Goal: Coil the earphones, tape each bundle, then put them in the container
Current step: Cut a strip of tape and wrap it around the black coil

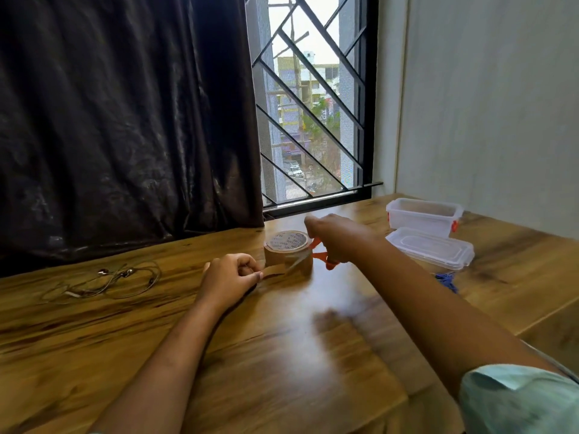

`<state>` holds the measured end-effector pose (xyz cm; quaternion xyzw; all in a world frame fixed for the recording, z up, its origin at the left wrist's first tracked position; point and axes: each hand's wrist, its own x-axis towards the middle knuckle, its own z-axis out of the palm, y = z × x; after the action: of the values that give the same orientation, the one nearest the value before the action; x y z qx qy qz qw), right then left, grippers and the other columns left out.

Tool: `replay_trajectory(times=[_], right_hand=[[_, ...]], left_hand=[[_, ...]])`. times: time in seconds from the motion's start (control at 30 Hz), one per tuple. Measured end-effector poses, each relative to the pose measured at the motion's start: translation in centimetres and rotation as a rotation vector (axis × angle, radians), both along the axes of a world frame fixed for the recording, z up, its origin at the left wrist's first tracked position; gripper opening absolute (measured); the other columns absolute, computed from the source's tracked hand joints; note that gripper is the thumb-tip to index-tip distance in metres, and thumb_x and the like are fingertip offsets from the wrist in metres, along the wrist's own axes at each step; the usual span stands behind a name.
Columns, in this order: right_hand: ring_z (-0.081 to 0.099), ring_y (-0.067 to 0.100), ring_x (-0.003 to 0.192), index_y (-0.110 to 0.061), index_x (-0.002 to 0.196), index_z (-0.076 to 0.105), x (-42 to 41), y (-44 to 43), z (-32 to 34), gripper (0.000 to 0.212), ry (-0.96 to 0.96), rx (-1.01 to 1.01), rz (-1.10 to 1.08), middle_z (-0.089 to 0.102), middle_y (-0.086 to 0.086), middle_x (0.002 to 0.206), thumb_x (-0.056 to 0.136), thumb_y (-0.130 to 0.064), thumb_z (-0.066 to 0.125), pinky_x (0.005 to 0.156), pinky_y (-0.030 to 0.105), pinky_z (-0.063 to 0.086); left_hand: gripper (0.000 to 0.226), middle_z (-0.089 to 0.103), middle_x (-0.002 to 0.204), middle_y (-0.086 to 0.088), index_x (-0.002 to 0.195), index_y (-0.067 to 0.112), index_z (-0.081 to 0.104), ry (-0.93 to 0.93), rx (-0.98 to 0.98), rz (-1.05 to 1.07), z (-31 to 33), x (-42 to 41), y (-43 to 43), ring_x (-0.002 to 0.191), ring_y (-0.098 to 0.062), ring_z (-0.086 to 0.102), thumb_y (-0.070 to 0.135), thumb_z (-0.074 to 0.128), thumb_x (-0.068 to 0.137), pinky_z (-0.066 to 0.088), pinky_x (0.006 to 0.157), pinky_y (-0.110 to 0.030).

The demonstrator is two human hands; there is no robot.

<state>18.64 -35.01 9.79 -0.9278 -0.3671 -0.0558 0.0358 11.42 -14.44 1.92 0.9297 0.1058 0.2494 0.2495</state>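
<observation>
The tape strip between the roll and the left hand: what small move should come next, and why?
Probably close the scissors to cut the strip. The left hand pinches the pulled end of the tape strip away from the tape roll, and the right hand holds the blades at the strip beside the roll. The earphones lie untaped on the table.

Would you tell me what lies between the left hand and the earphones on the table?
In the head view, only bare wooden table separates the left hand from the loose earphones; nothing else sits in that stretch.
</observation>
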Motion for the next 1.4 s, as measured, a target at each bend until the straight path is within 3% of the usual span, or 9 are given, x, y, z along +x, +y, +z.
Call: replay_trajectory(times=[0.1, 0.17, 0.23, 0.3, 0.37, 0.53, 0.93, 1.23, 1.4], right_hand=[[0.058, 0.029, 0.094, -0.008, 0.114, 0.048, -0.5, 1.0, 0.2, 0.056, -0.064, -0.012, 0.043, 0.060, 0.014, 0.113, 0.067, 0.003, 0.078, 0.067, 0.036, 0.050], [0.055, 0.024, 0.080, -0.008, 0.113, 0.049, -1.0, 1.7, 0.4, 0.047, -0.100, -0.020, 0.069, 0.059, 0.013, 0.112, 0.073, 0.005, 0.072, 0.050, 0.029, 0.041], [0.057, 0.025, 0.083, -0.009, 0.115, 0.050, -1.2, 2.5, 0.4, 0.047, -0.112, -0.024, 0.083, 0.058, 0.013, 0.112, 0.075, 0.005, 0.071, 0.047, 0.026, 0.036], [0.060, 0.029, 0.095, -0.009, 0.117, 0.051, -1.3, 3.1, 0.5, 0.048, -0.113, -0.032, 0.095, 0.058, 0.014, 0.115, 0.075, 0.005, 0.070, 0.060, 0.034, 0.048], [0.059, 0.032, 0.102, -0.007, 0.118, 0.052, -1.4, 3.6, 0.7, 0.043, -0.123, -0.062, 0.100, 0.058, 0.016, 0.116, 0.079, 0.004, 0.066, 0.073, 0.038, 0.049], [0.059, 0.033, 0.105, -0.006, 0.118, 0.055, -2.0, 4.6, 1.2, 0.039, -0.163, -0.093, 0.065, 0.059, 0.015, 0.116, 0.082, 0.008, 0.058, 0.069, 0.030, 0.038], [0.056, 0.033, 0.114, -0.006, 0.121, 0.059, -3.4, 5.5, 1.2, 0.030, -0.238, -0.181, 0.070, 0.059, 0.013, 0.123, 0.091, -0.006, 0.055, 0.072, 0.031, 0.037], [0.062, 0.028, 0.108, -0.016, 0.111, 0.063, -2.9, 5.7, 1.2, 0.025, -0.524, -0.258, 0.107, 0.065, 0.004, 0.114, 0.093, -0.007, 0.048, 0.070, 0.028, 0.036], [0.064, 0.025, 0.099, -0.018, 0.104, 0.065, -2.6, 5.6, 1.3, 0.021, -0.580, -0.295, 0.108, 0.068, 0.001, 0.106, 0.090, -0.008, 0.054, 0.068, 0.027, 0.033]], left_hand=[[0.019, 0.062, 0.059, 0.016, 0.064, 0.036, 0.061, -0.017, 0.038, -0.037, 0.4, -0.4, -0.4, 0.067, 0.004, 0.056, 0.033, 0.074, 0.076, 0.047, 0.076, -0.031], [0.020, 0.062, 0.058, 0.016, 0.064, 0.036, 0.060, -0.020, 0.059, -0.067, 0.6, -0.8, -0.6, 0.063, 0.005, 0.056, 0.029, 0.075, 0.077, 0.041, 0.066, -0.023], [0.021, 0.063, 0.058, 0.014, 0.064, 0.036, 0.060, -0.023, 0.066, -0.092, 0.6, -0.9, -0.6, 0.061, 0.003, 0.058, 0.028, 0.075, 0.076, 0.040, 0.062, -0.020], [0.024, 0.064, 0.058, 0.013, 0.063, 0.039, 0.060, -0.026, 0.074, -0.116, 0.6, -0.9, -0.3, 0.062, 0.002, 0.059, 0.027, 0.076, 0.076, 0.041, 0.063, -0.019], [0.022, 0.065, 0.059, 0.013, 0.063, 0.038, 0.061, -0.031, 0.091, -0.131, 0.6, -0.8, -0.1, 0.063, 0.001, 0.060, 0.027, 0.076, 0.076, 0.044, 0.064, -0.021], [0.005, 0.066, 0.065, 0.013, 0.073, 0.029, 0.070, -0.051, 0.121, -0.143, 0.4, -0.9, 0.1, 0.069, 0.000, 0.061, 0.028, 0.073, 0.077, 0.052, 0.070, -0.028], [0.007, 0.065, 0.063, 0.011, 0.072, 0.028, 0.070, -0.071, 0.122, -0.148, 0.1, -0.6, 0.2, 0.065, 0.000, 0.060, 0.021, 0.071, 0.074, 0.052, 0.066, -0.025], [0.010, 0.064, 0.061, 0.014, 0.070, 0.031, 0.069, -0.074, 0.118, -0.145, 0.0, -0.5, 0.5, 0.065, -0.001, 0.060, 0.022, 0.069, 0.075, 0.053, 0.067, -0.029], [0.006, 0.065, 0.066, 0.015, 0.073, 0.030, 0.069, -0.077, 0.121, -0.117, -0.3, -0.3, 0.5, 0.069, -0.004, 0.061, 0.026, 0.070, 0.077, 0.053, 0.068, -0.029]])
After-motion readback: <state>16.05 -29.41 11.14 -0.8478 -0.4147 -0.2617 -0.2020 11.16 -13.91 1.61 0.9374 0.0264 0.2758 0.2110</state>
